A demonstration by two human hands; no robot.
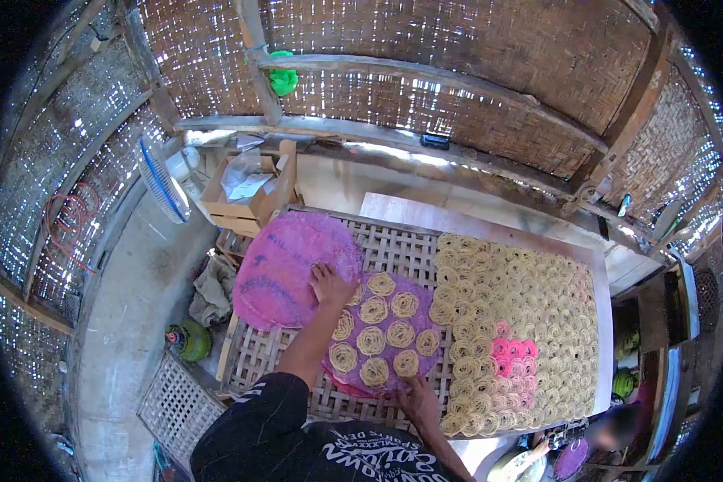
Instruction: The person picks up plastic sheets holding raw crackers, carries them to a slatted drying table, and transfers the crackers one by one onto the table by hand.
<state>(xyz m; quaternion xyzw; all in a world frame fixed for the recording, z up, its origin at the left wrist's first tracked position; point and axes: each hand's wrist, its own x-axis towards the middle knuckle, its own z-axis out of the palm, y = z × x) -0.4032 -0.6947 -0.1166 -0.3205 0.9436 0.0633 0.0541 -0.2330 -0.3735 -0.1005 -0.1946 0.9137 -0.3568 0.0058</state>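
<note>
My left hand (330, 283) lies with its fingers spread on a round pink mesh sheet (285, 261), which seems to be one of a stack. Right of it, a purple sheet (387, 309) carries several pale coiled noodle nests (373, 309). At that sheet's lower right edge my right hand (416, 402) has its fingers bent around the rim, just below a nest. Part of its grip is hidden. Both sheets rest on a woven bamboo rack (394, 247).
Rows of noodle nests (562, 321), some bright pink (514, 353), cover the right side. A cardboard box (249, 189) and a fan (165, 181) stand at the back left, a green gas cylinder (189, 341) below. Another person (610, 430) is at lower right.
</note>
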